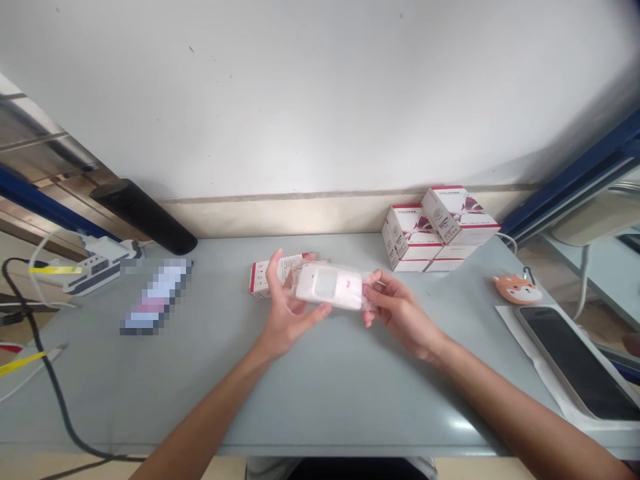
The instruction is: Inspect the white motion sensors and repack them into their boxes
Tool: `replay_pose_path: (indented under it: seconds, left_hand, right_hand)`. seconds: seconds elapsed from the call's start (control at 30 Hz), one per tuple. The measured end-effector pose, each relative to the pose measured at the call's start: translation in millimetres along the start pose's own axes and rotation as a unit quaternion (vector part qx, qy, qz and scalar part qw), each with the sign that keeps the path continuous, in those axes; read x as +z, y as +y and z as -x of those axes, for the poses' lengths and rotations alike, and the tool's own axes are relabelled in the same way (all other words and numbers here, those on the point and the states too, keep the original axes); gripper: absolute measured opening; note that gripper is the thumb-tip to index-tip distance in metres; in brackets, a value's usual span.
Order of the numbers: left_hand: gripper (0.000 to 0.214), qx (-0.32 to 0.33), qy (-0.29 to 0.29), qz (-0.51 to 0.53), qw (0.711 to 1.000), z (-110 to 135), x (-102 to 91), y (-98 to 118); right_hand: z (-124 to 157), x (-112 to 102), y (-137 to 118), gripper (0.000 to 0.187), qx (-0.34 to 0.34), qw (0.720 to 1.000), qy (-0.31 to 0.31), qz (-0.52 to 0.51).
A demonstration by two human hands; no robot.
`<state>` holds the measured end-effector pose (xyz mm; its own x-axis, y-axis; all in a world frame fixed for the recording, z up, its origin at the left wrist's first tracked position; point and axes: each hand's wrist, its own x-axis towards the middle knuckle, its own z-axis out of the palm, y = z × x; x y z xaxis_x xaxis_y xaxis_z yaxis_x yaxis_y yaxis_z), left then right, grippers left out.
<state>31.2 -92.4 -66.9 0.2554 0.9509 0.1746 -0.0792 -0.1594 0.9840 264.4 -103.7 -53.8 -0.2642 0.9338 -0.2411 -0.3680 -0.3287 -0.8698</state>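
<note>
A rounded white plastic device [336,288] in a clear, crinkled bag [367,277] is being held over the bench [325,387]. The left hand [290,312] is cradling one end with spread fingers; the right hand [393,303] is pinching the other. Just behind, a small carton [260,279] is lying on the smooth, grey-green benchtop. Farther out, glossy cardboard boxes [440,230] are sitting stacked near a scuffed white wall [300,100], and a black cylinder [145,217] is standing at left.
</note>
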Motion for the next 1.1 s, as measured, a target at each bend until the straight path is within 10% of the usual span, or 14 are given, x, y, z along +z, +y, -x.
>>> replay_pose_path:
  seconds: [0.27, 0.47, 0.7, 0.9, 1.1]
  left_hand:
    - [0.025, 0.173, 0.049, -0.274, 0.945, -1, -7.7, -1]
    - [0.076, 0.008, 0.044, -0.195, 0.980, 3, -3.4, 5]
    - [0.065, -0.145, 0.049, -0.056, 0.987, -4, -1.4, 16]
    - [0.060, -0.273, -0.099, 0.178, 0.940, -3, -5.1, 12]
    - [0.085, -0.167, -0.170, 0.146, 0.960, 1, -3.8, 12]
  right_hand:
    - [-3, -20, -15, 0.027, 0.065, 0.998, 0.008, 0.018]
    - [-6, -22, -7, 0.020, -0.075, 0.973, 0.022, 0.217]
    - [-3, -20, -3, 0.028, -0.171, 0.925, 0.024, 0.338]
    - [-3, -24, -7, 0.023, -0.225, 0.869, 0.050, 0.438]
    - [-5, -17, -9, 0.033, -0.047, 0.976, 0.079, 0.196]
